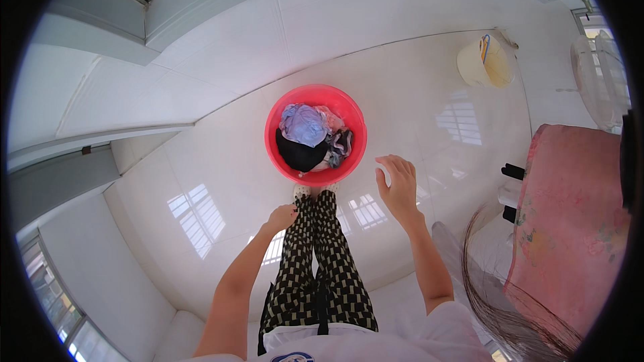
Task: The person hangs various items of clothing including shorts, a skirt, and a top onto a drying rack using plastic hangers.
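Observation:
A red plastic basin (358, 141) stands on the floor just in front of my feet. Inside it lies a heap of laundry: a lavender-blue cloth (303, 124) on top, a black garment (300, 152) below it, a pink garment (329, 118) behind and a dark patterned cloth (340, 148) at the right. My right hand (398, 181) hangs in the air to the right of the basin, fingers loosely bent, thumb apart, holding nothing. Close to my left trouser leg, my left hand (283, 217) is curled; its fingers are partly hidden, and no held item shows.
A cream bucket (472, 65) with blue and orange items stands on the tiled floor near the far right corner. At the right is a pink floral cover (568, 211) over a bulky object. White clogs (302, 191) are on my feet, below the basin. A doorway threshold (65, 181) lies left.

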`<state>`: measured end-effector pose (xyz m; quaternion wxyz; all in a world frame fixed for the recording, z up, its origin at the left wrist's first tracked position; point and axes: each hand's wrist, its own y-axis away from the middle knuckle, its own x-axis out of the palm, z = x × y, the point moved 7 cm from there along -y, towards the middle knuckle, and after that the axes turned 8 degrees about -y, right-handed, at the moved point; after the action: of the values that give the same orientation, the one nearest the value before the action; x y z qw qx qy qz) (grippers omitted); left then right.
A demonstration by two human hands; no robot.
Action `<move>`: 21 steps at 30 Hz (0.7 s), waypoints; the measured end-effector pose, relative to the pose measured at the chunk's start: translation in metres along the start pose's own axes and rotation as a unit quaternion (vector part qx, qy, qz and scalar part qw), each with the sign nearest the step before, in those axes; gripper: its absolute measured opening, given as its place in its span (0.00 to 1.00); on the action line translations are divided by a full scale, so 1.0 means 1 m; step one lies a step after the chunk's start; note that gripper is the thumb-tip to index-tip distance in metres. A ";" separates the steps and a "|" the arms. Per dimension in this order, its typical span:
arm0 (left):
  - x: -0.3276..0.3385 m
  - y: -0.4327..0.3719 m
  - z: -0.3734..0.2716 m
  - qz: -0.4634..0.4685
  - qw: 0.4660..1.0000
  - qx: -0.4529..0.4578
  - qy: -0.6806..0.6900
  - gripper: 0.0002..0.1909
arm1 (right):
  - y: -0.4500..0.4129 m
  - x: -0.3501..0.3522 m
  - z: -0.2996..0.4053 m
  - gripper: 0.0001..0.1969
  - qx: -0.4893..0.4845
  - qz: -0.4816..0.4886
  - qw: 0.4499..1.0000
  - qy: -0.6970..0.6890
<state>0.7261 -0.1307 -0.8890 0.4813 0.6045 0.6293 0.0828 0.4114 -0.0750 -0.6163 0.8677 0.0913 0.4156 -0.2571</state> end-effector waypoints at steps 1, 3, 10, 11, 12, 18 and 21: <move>0.003 -0.009 0.015 -0.046 0.999 -0.012 -0.001 0.13 | 0.012 0.038 -0.021 0.10 0.047 0.051 0.997 -0.028; 0.019 -0.033 0.042 -0.035 0.997 -0.058 0.022 0.13 | 0.036 0.103 -0.050 0.10 0.087 0.133 0.985 -0.071; 0.043 -0.151 0.088 -0.083 0.981 -0.169 0.050 0.24 | 0.108 0.236 -0.112 0.12 0.203 0.231 0.942 -0.136; 0.048 -0.169 0.091 -0.106 0.984 -0.144 0.022 0.24 | 0.111 0.250 -0.115 0.12 0.232 0.254 0.926 -0.154; 0.052 -0.188 0.089 -0.126 0.986 -0.112 -0.007 0.25 | 0.113 0.261 -0.123 0.13 0.246 0.256 0.922 -0.155; 0.101 -0.277 0.104 -0.038 0.992 -0.075 -0.089 0.19 | 0.112 0.303 -0.177 0.14 0.363 0.169 0.865 -0.301; 0.117 -0.309 0.116 -0.021 0.991 -0.060 -0.118 0.13 | 0.102 0.319 -0.207 0.14 0.372 0.143 0.860 -0.318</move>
<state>0.6202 -0.1668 -1.2210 0.5891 0.5665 0.5749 0.0387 0.4922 -0.0295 -0.9989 0.8815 0.3789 -0.0276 -0.2803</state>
